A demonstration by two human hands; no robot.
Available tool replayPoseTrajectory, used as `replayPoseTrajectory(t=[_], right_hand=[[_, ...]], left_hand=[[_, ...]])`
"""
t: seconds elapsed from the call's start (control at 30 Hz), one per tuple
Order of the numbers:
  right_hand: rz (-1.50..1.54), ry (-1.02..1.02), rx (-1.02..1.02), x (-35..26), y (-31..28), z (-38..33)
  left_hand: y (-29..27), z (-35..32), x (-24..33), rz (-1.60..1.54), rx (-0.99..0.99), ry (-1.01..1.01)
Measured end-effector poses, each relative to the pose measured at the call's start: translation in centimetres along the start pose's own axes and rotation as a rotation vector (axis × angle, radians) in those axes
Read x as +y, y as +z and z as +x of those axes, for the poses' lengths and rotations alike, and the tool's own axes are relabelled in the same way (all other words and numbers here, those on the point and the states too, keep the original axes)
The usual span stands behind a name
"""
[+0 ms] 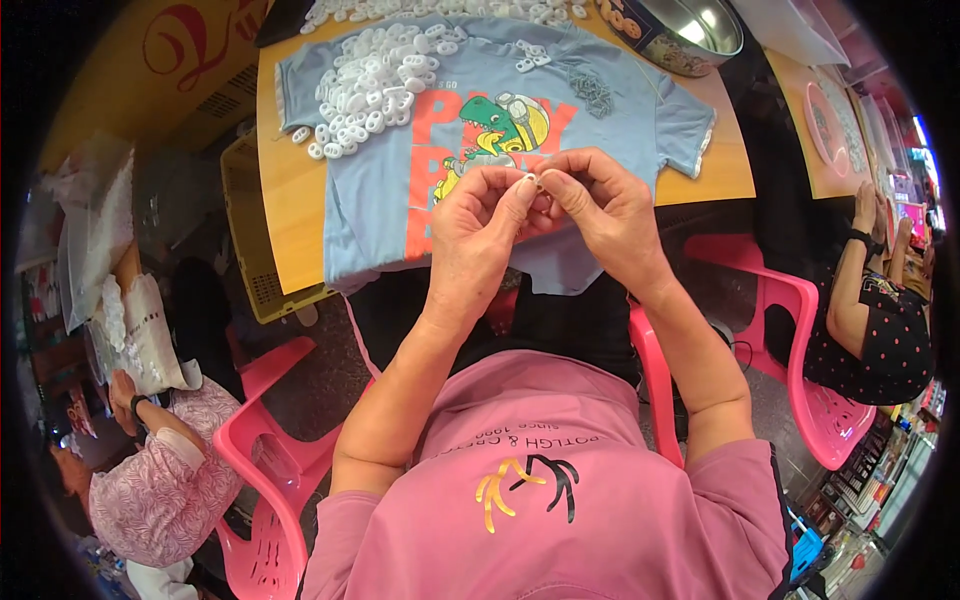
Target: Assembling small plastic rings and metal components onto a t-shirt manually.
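My left hand (468, 245) and my right hand (612, 225) meet fingertip to fingertip above a blue T-shirt (370, 215) spread on the table. Thumb and forefinger of the left are pinched round a small whitish piece (532, 178), mostly covered by the fingers. The right also pinches at that spot; what it grips is too small to make out. Beyond my left hand, a heap of small white oval plastic pieces with holes (375, 85) lies on the shirt. Farther back are a few separate white pieces (532, 55) and a tangled pile of small greyish bits (592, 90).
More white pieces line the far edge of the wooden table (292, 225). A round metal tin (690, 55) stands at the far right. A yellow crate (245, 215) is at the left. Pink chairs (265, 490) flank me, with a person on each side.
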State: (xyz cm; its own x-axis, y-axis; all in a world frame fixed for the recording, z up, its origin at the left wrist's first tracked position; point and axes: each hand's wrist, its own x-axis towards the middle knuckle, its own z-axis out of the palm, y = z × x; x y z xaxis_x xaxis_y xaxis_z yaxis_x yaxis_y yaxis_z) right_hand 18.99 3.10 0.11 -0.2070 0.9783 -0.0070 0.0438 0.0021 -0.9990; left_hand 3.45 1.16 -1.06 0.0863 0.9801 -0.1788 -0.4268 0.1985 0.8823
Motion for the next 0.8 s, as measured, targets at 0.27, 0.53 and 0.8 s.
replayPoseTrajectory(t=[0.27, 0.53, 0.8], right_hand=[[-0.448, -0.407, -0.225, -1.9, -2.3, 1.5], [-0.586, -0.547, -0.282, -3.3, -2.0, 1.8], [-0.354, -0.155, -0.175, -1.7, 0.0, 0.9]], left_hand=[[0.0, -0.8, 1.6, 0.041, -0.037, -0.015], [0.1, -1.6, 2.2, 0.122, -0.043, 0.047], [0.3, -1.3, 1.4, 0.161, 0.069, 0.108]])
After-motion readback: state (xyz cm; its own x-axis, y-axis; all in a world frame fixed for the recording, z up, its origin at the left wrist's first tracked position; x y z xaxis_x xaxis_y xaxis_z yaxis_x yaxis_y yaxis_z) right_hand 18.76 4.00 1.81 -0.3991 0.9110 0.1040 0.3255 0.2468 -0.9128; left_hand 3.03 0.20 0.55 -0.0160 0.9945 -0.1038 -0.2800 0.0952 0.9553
